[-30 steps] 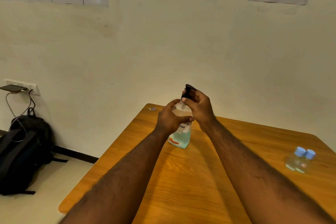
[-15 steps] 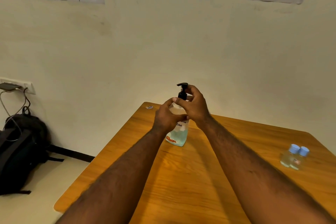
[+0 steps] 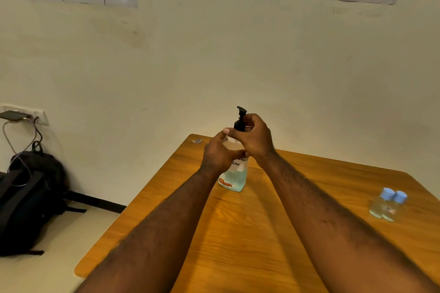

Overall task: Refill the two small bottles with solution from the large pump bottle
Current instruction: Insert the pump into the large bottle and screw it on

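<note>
While the pump bottle [image 3: 234, 176] stands upright at mid-frame, near the far left corner of the bench [image 3: 262, 245], your left hand [image 3: 217, 157] wraps curled fingers round its upper body and your right hand [image 3: 256, 140] pinches the base of the black pump [image 3: 240, 118] between thumb and curled fingers. Its nozzle rises above your right hand, pointing left. Blue-green liquid shows in the bottle's lower part. At the frame's right edge the two small bottles [image 3: 387, 207], blue caps on, stand touching each other on the bench, well apart from your hands. A dark backpack [image 3: 28, 204] lies at lower left.
</note>
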